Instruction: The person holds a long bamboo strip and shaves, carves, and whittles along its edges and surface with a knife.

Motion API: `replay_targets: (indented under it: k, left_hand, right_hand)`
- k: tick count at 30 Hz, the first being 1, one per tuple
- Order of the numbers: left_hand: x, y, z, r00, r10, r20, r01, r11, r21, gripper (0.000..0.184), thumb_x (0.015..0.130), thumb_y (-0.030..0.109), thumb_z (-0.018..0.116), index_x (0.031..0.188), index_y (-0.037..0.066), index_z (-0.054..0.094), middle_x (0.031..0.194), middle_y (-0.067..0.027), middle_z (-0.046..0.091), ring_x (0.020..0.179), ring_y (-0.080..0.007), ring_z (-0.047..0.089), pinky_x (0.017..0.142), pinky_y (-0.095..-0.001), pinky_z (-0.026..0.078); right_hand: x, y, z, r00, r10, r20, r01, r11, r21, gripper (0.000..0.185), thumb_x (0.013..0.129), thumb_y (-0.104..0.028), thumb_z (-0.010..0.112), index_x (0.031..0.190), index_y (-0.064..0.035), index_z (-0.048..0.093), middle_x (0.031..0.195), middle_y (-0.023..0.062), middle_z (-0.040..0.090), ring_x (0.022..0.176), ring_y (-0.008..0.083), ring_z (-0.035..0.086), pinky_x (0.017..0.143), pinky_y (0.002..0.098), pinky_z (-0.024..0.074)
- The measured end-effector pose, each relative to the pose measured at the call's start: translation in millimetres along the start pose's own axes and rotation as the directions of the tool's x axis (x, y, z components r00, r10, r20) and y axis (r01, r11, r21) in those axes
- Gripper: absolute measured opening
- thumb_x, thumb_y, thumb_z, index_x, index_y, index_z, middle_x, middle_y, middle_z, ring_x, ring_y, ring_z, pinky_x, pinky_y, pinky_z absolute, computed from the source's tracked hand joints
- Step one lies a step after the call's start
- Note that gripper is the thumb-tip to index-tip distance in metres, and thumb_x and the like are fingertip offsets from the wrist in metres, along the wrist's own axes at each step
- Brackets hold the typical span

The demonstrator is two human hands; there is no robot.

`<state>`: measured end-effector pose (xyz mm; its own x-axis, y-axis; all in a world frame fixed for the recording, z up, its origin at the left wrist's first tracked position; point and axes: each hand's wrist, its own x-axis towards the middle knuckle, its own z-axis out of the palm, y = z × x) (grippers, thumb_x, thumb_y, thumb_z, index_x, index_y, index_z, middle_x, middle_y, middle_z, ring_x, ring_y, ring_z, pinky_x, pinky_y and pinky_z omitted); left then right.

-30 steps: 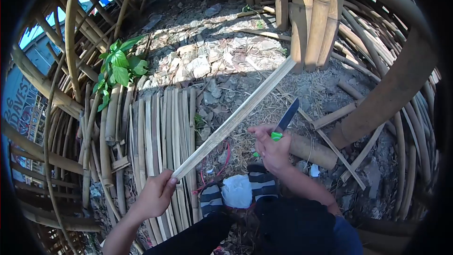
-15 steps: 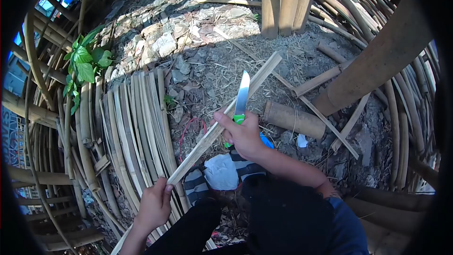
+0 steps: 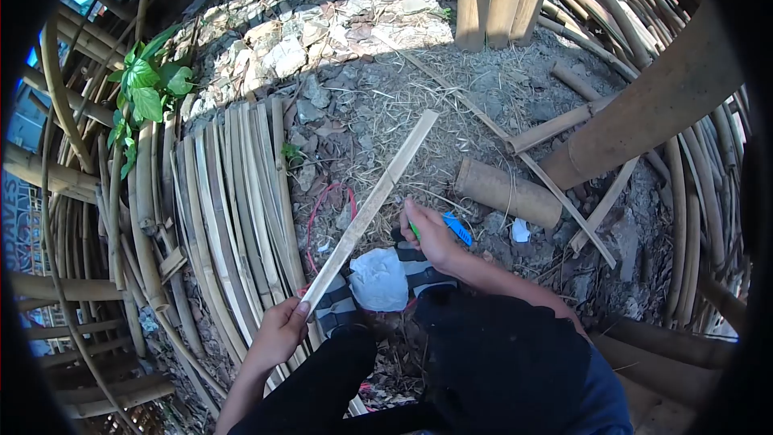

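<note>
A long, pale bamboo strip (image 3: 370,208) slants up and away from my left hand (image 3: 278,332), whose fingers are closed around its lower end. My right hand (image 3: 430,235) is closed on a knife; only a bit of its green handle (image 3: 414,229) shows, and the blade is hidden from view. It sits to the right of the strip, apart from it. A blue object (image 3: 458,228) lies just beyond the right hand. Below the strip, a crumpled white sheet (image 3: 378,280) rests on a grey and black striped thing (image 3: 427,275).
Many split bamboo strips (image 3: 233,209) lie in a row at left, near a leafy plant (image 3: 143,84). A short bamboo section (image 3: 509,193) lies at right beside a thick leaning pole (image 3: 644,113). Red string (image 3: 311,229) lies on the ground.
My right hand has come off the strip and dropped slightly, and the upright knife blade has gone out of sight. The strip's far end has shifted left and down.
</note>
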<state>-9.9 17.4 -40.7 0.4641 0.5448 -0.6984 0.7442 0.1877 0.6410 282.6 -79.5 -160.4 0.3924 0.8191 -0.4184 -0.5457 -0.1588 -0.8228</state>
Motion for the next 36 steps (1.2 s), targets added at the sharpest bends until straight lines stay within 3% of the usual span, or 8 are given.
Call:
replay_targets:
  k: [2,3,7,10,14,20,29,36]
  left_hand:
    - [1,-3,6,1.0,0.016,-0.023,-0.015,0.998,0.054,0.035,0.106,0.026,0.046,0.084,0.001,0.056,0.058,0.0012,0.047,0.052,-0.0084,0.044,0.049,-0.0281,0.036]
    - [-1,1,9,1.0,-0.003,-0.031,0.004,0.998,0.057,0.036,0.106,0.027,0.046,0.084,0.001,0.056,0.058,0.0006,0.048,0.052,-0.009,0.045,0.049,-0.0285,0.037]
    - [-1,-9,8,0.999,0.01,-0.049,-0.006,0.997,0.072,0.04,0.106,0.029,0.046,0.082,0.0,0.057,0.059,-0.0013,0.05,0.052,-0.0102,0.046,0.051,-0.0293,0.039]
    - [-6,-12,8,0.998,0.003,-0.059,0.0,0.999,0.046,0.042,0.106,0.031,0.046,0.081,0.0,0.057,0.06,-0.0022,0.051,0.053,-0.0106,0.047,0.052,-0.0297,0.04]
    - [-9,-7,11,0.999,-0.002,-0.052,0.005,0.999,0.047,0.043,0.106,0.032,0.046,0.08,-0.001,0.056,0.06,-0.0026,0.051,0.053,-0.0113,0.047,0.052,-0.0301,0.04]
    - [-16,-1,11,0.996,-0.015,-0.083,0.023,0.995,0.099,0.043,0.106,0.032,0.046,0.079,-0.001,0.056,0.058,-0.0035,0.051,0.052,-0.0125,0.048,0.053,-0.0311,0.041]
    - [-23,6,13,0.993,-0.038,-0.113,0.045,0.997,0.06,0.044,0.106,0.032,0.047,0.078,-0.001,0.056,0.058,-0.0035,0.05,0.052,-0.0128,0.047,0.053,-0.0312,0.041]
    - [-26,6,13,0.99,-0.057,-0.127,0.066,0.996,0.063,0.043,0.106,0.032,0.048,0.079,-0.001,0.056,0.059,-0.0036,0.05,0.053,-0.0123,0.047,0.053,-0.031,0.041]
  right_hand:
    - [2,25,-4,0.97,-0.16,0.183,0.218,0.906,-0.363,0.042,0.106,-0.039,0.045,0.079,-0.0087,0.053,0.065,-0.003,0.046,0.057,0.0058,0.041,0.051,0.0249,0.0335]
    - [-4,23,0,0.962,-0.132,0.238,0.228,0.871,-0.436,0.036,0.106,-0.032,0.05,0.079,-0.0074,0.054,0.067,-0.0037,0.048,0.058,0.005,0.042,0.053,0.0251,0.0338]
    - [-10,9,14,0.903,0.102,0.418,0.011,0.965,-0.261,0.036,0.103,-0.033,0.056,0.081,-0.0041,0.058,0.064,-0.0032,0.049,0.055,0.0043,0.041,0.05,0.0237,0.0314]
    - [-8,2,17,0.88,0.129,0.458,-0.037,0.978,-0.204,0.037,0.103,-0.033,0.056,0.081,-0.0041,0.06,0.062,-0.0033,0.048,0.053,0.0043,0.039,0.048,0.0234,0.0292]
    - [-18,-17,18,0.823,0.287,0.49,-0.152,0.943,-0.296,0.036,0.101,-0.035,0.059,0.081,-0.0048,0.062,0.062,-0.0028,0.05,0.05,0.0028,0.041,0.044,0.0219,0.0282]
    - [-17,-27,15,0.818,0.367,0.443,-0.255,0.922,-0.293,0.036,0.098,-0.036,0.063,0.082,-0.0039,0.064,0.059,-0.003,0.05,0.05,0.0027,0.042,0.044,0.0209,0.0284]
    - [-7,-30,7,0.898,0.25,0.362,-0.107,0.922,-0.371,0.039,0.094,-0.036,0.069,0.074,-0.0029,0.066,0.054,-0.0033,0.048,0.047,0.0044,0.038,0.045,0.0238,0.0256]
    - [0,-32,-5,0.901,0.272,0.338,-0.13,0.912,-0.39,0.04,0.093,-0.036,0.071,0.075,-0.0008,0.069,0.054,-0.0022,0.051,0.047,0.0044,0.04,0.045,0.0249,0.0262]
